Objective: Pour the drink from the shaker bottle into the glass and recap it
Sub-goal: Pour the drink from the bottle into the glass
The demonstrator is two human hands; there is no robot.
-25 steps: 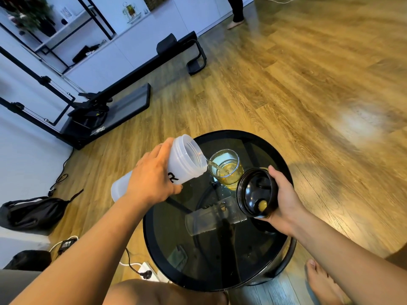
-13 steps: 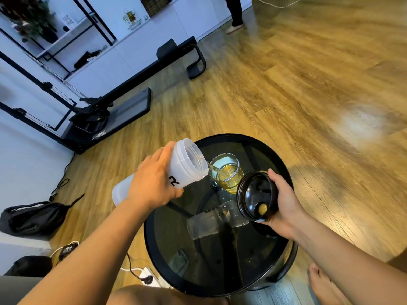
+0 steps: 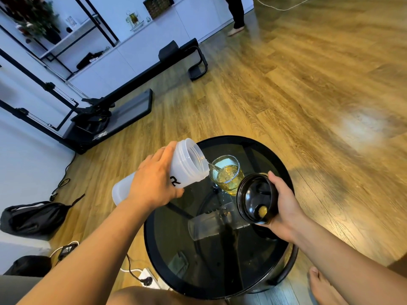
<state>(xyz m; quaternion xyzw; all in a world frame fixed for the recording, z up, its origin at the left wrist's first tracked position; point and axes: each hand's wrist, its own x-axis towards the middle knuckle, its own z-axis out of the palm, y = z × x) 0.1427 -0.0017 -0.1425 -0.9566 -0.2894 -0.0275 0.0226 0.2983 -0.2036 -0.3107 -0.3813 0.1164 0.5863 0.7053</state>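
Note:
My left hand (image 3: 154, 181) grips a translucent white shaker bottle (image 3: 187, 164), tilted with its open mouth down to the right. A thin stream runs from its rim into a clear glass (image 3: 228, 173) holding yellow drink. The glass stands at the far side of a round black glass-topped table (image 3: 167, 256). My right hand (image 3: 284, 205) holds the black shaker lid (image 3: 255, 198) just right of the glass, its underside turned toward me, with a yellow drop inside.
Reflections of the bottle and glass show in the tabletop. A black exercise machine (image 3: 105, 111) lies on the wooden floor at the left. Black bags (image 3: 33, 216) and a power strip with cables (image 3: 145, 278) sit near the table's left. Someone's legs (image 3: 236, 16) stand far back. My foot (image 3: 321, 287) is bottom right.
The stream keeps flowing and the drink in the glass has risen slightly. Both hands hold about the same pose; the view has shifted a little.

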